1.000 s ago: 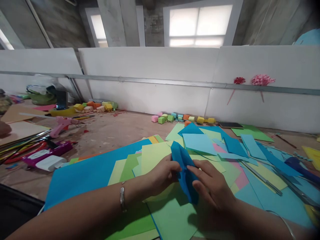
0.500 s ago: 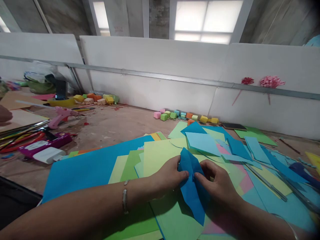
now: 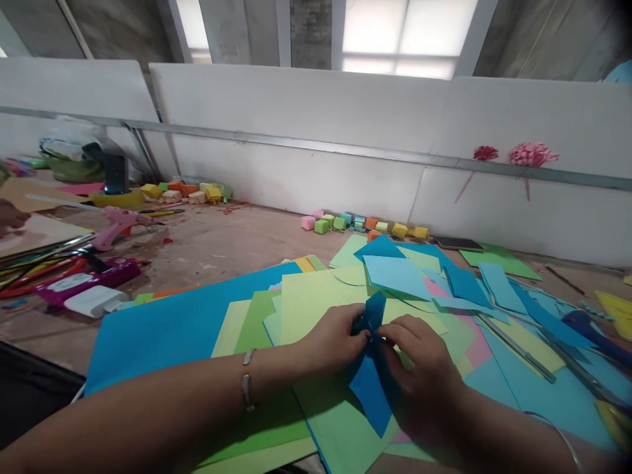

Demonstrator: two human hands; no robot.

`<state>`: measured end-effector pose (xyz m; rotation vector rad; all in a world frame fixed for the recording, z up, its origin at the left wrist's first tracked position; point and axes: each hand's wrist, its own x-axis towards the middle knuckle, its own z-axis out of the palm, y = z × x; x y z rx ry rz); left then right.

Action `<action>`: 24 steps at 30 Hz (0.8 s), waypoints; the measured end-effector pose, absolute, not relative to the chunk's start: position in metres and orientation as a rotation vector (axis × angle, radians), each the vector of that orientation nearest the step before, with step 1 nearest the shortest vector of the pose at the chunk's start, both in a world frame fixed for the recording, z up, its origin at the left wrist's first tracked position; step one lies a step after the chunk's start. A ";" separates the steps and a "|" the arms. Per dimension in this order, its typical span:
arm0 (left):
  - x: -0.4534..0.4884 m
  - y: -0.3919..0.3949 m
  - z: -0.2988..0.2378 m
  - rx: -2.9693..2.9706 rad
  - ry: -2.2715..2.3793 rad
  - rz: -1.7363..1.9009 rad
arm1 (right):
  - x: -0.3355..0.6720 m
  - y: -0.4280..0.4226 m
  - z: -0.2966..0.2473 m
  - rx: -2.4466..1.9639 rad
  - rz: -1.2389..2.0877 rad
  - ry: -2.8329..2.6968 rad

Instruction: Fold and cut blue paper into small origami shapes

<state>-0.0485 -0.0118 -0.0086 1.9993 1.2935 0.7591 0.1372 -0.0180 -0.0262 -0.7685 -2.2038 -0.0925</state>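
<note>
A folded piece of blue paper is held upright between my two hands, narrow at its middle and wider at both ends. My left hand is closed, pinching the paper's middle from the left. From the other side my right hand pinches the same spot with thumb and forefinger. Fingertips hide the fold between them. Beneath my hands lie overlapping sheets of pale green paper, and a large blue sheet spreads out to the left.
Scissors and a metal rod lie among blue cut pieces at right. Small paper cubes line the wall. At left are a pink glue gun, a purple device and another person's hand.
The blue paper has turned and its middle is squeezed narrower, showing less of its face. My right fingers have closed in at its centre. The view has shifted slightly.
</note>
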 end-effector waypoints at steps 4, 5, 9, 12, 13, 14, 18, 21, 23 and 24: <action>-0.049 -0.018 -0.004 2.080 1.162 0.778 | 0.138 -0.018 -0.023 -0.945 0.178 -2.182; -0.049 -0.019 -0.003 2.085 1.140 0.782 | 0.138 -0.019 -0.022 -1.013 0.255 -2.156; -0.048 -0.023 0.000 2.122 1.164 0.747 | 0.138 -0.022 -0.018 -1.146 0.441 -2.088; -0.049 -0.024 -0.002 2.230 1.211 0.710 | 0.137 -0.023 -0.018 -1.117 0.509 -2.142; -0.049 -0.024 -0.002 2.274 1.248 0.696 | 0.136 -0.023 -0.018 -1.101 0.535 -2.157; -0.050 -0.024 -0.002 2.313 1.299 0.676 | 0.136 -0.024 -0.019 -1.087 0.565 -2.166; -0.051 -0.026 -0.001 2.432 1.437 0.575 | 0.134 -0.026 -0.021 -1.071 0.671 -2.170; -0.052 -0.026 -0.002 2.534 1.286 0.591 | 0.134 -0.028 -0.022 -1.076 0.646 -2.196; -0.052 -0.025 -0.003 2.522 1.189 0.655 | 0.134 -0.028 -0.023 -1.086 0.566 -2.212; -0.052 -0.024 -0.004 2.484 1.173 0.690 | 0.135 -0.029 -0.022 -1.084 0.544 -2.216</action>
